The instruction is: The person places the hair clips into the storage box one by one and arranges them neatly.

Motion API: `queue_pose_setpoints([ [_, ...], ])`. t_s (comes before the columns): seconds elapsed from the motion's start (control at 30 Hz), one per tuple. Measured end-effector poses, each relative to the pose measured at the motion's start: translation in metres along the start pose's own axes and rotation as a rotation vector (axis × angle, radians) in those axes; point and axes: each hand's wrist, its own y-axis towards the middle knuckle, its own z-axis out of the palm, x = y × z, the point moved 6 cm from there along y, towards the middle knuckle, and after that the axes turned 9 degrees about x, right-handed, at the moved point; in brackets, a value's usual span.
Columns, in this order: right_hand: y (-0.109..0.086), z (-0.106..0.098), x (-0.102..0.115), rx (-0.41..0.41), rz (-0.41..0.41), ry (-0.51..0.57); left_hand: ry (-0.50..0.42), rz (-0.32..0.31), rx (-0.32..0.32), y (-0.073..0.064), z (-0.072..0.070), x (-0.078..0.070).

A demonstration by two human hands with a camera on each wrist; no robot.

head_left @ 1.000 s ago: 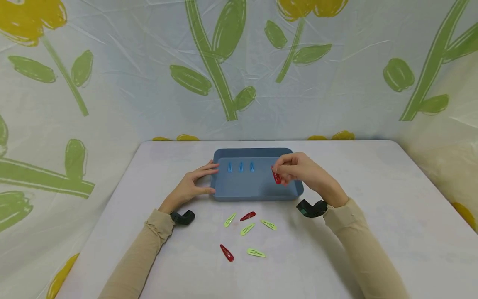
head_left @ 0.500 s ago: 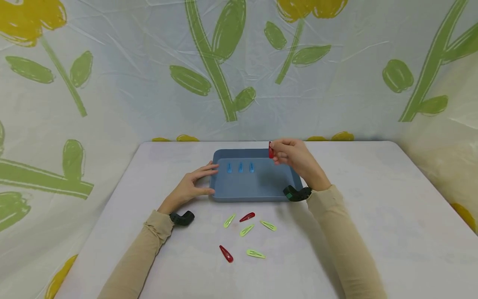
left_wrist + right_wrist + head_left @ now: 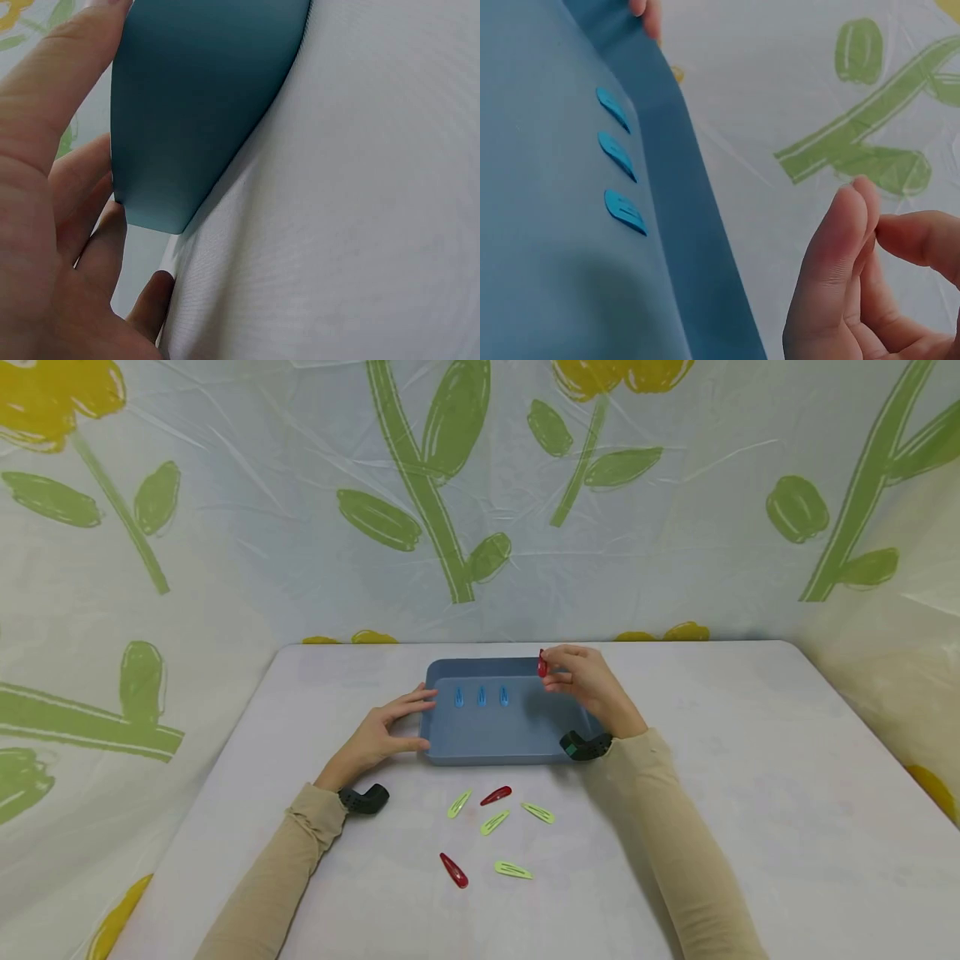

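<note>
My right hand (image 3: 591, 681) pinches a red snap hair clip (image 3: 542, 663) between thumb and fingertips, held upright above the back right part of a blue-grey tray (image 3: 487, 752). In the right wrist view the fingers hide that clip. Three blue hair clips (image 3: 622, 210) lie in a row on the tray floor near its back wall. At the tray's left side my left hand (image 3: 378, 731) rests with fingers spread, fingertips and thumb touching the rim. On the table in front of the tray lie two red hair clips (image 3: 453, 870) and several light green hair clips (image 3: 513, 869).
The white table (image 3: 750, 760) runs up to a flower-patterned curtain (image 3: 637, 552) at the back and sides. Black wrist cameras (image 3: 585, 745) sit on both wrists; the right one hangs over the tray's front right corner.
My right hand has moved with the red clip from over the tray's right middle to the back, then slightly left. The left hand stays at the tray's side.
</note>
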Motion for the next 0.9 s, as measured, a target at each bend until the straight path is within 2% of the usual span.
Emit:
queue_pose_setpoints([
  [0.07,0.001,0.000,-0.003,0.003,-0.001,-0.005,0.008,0.004,-0.002,-0.001,0.000,0.006],
  [0.3,0.006,0.000,-0.012,-0.012,0.016,-0.033,0.001,0.013,0.002,0.000,0.001,-0.019],
  [0.4,0.008,0.001,-0.015,-0.018,0.027,-0.018,-0.001,0.003,0.006,-0.001,0.001,-0.023],
  [0.63,0.014,-0.001,-0.024,-0.013,0.094,0.006,-0.028,-0.025,0.006,-0.001,0.000,-0.020],
  [0.9,0.018,-0.005,-0.033,-0.019,0.171,-0.007,-0.020,-0.007,0.004,-0.001,0.001,-0.020],
])
